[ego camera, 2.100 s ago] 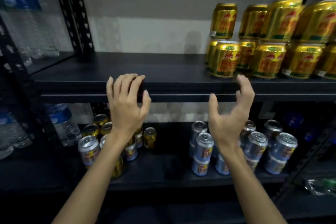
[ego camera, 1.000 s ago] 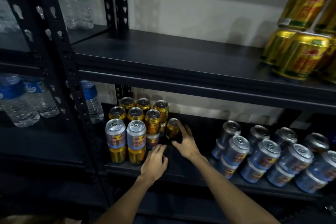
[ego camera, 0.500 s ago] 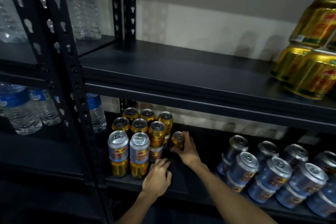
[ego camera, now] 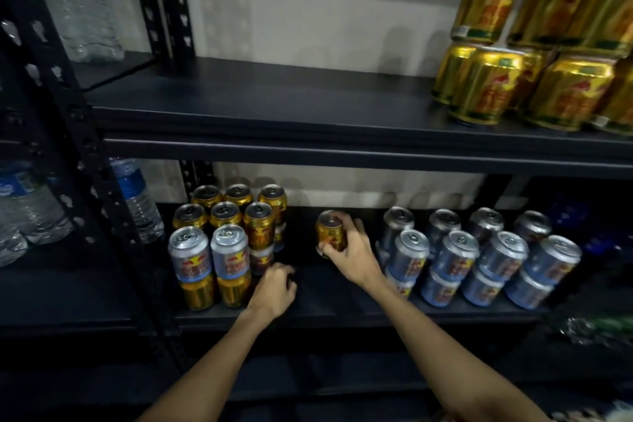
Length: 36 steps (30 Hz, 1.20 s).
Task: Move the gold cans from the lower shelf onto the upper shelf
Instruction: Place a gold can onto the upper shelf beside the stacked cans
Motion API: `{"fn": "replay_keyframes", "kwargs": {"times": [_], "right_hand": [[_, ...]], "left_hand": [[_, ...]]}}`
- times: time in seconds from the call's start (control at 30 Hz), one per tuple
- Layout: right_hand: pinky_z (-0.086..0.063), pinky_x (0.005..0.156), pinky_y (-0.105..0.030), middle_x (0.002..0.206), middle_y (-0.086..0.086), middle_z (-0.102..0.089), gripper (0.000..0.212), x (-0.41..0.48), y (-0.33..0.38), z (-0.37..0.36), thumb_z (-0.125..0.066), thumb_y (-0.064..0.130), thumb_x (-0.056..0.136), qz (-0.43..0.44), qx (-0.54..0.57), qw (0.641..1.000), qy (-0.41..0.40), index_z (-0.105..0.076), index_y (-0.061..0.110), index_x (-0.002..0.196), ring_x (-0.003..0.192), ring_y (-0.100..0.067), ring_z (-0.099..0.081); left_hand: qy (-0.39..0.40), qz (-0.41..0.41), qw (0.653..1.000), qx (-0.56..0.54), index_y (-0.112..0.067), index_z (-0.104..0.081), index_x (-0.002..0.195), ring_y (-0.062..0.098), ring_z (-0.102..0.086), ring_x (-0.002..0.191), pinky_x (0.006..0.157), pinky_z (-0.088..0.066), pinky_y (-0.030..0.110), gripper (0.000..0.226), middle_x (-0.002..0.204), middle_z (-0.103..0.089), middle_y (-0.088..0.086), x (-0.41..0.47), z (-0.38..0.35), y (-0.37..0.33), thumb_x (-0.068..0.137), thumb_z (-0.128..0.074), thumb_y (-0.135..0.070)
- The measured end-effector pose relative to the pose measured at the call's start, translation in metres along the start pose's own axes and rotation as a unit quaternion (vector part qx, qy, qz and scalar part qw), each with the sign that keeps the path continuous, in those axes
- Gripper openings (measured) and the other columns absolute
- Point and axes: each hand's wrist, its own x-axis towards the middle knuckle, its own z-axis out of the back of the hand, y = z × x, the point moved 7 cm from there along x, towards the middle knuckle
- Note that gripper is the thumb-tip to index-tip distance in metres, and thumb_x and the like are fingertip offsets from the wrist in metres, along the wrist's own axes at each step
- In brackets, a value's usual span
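Observation:
My right hand (ego camera: pixel 352 252) grips one gold can (ego camera: pixel 330 231), upright near the middle of the lower shelf (ego camera: pixel 335 305), apart from the other cans. My left hand (ego camera: pixel 274 289) is low at the front of that shelf, fingers curled by the base of the left cluster; whether it holds a can there is hidden. That cluster of several gold cans (ego camera: pixel 224 212) stands at the left, with two silver cans (ego camera: pixel 209 255) stacked on gold ones in front. On the upper shelf (ego camera: pixel 274 106), at the right, stacked gold cans (ego camera: pixel 520 55) stand two high.
Several silver-blue cans (ego camera: pixel 479 257) are stacked at the right of the lower shelf. Water bottles (ego camera: pixel 137 199) stand in the neighbouring bay to the left, behind a black perforated upright (ego camera: pixel 68 120). The left and middle of the upper shelf are bare.
My right hand has drawn the gold can rightward, away from the left cluster, and now wraps it. My left hand stays near the cluster's base. The view has shifted right.

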Motion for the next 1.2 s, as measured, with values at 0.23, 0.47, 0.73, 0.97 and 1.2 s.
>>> {"fn": "replay_keyframes", "kwargs": {"times": [0.23,0.47,0.73,0.97,1.2], "right_hand": [[-0.039,0.094,-0.014,0.119,0.008,-0.052,0.061,-0.043,0.036,0.062,-0.076,0.037,0.081,0.073,0.024,0.995,-0.062,-0.047,0.042,0.133,0.110,0.001,-0.052],[-0.045,0.089,-0.015,0.116,-0.001,-0.061,0.063,-0.079,0.116,0.158,-0.074,0.041,0.074,0.207,0.049,0.960,-0.185,-0.051,0.025,0.131,0.105,-0.006,-0.060],[-0.055,0.084,-0.030,0.121,0.004,-0.061,0.064,-0.082,0.191,0.262,-0.076,0.033,0.075,0.305,0.083,0.901,-0.299,-0.049,0.019,0.131,0.103,-0.017,-0.066],[-0.063,0.076,-0.039,0.117,0.014,-0.064,0.059,-0.045,0.212,0.341,-0.083,0.018,0.083,0.268,0.080,0.888,-0.365,-0.052,0.020,0.134,0.096,-0.015,-0.071],[-0.049,0.078,-0.007,0.113,0.024,-0.057,0.059,-0.001,0.209,0.371,-0.080,0.029,0.087,0.214,0.044,0.901,-0.375,-0.051,0.025,0.139,0.100,0.016,-0.057]], "left_hand": [[-0.257,-0.179,0.948,-0.058,-0.011,-0.073,0.086,0.013,-0.064,0.079,0.069,-0.052,0.027,0.013,0.085,-0.068,-0.002,-0.035,0.127,-0.112,0.086,-0.060,-0.007],[-0.476,-0.357,0.793,-0.130,0.002,-0.070,0.073,0.019,-0.057,0.068,0.065,-0.045,0.026,0.019,0.073,-0.066,0.010,-0.075,0.266,-0.214,0.083,-0.055,0.005],[-0.386,-0.241,0.883,-0.112,-0.016,-0.070,0.097,0.017,-0.062,0.087,0.073,-0.047,0.032,0.013,0.090,-0.066,-0.009,-0.001,0.334,-0.254,0.091,-0.058,-0.018],[-0.132,-0.140,0.980,0.049,-0.034,-0.059,0.125,0.021,-0.057,0.116,0.090,-0.049,0.039,0.032,0.127,-0.063,-0.004,0.060,0.307,-0.244,0.095,-0.054,-0.043],[-0.004,-0.146,0.986,0.075,-0.044,-0.048,0.139,0.017,-0.049,0.128,0.100,-0.043,0.038,0.042,0.142,-0.053,-0.009,0.064,0.293,-0.246,0.098,-0.047,-0.052]]}}
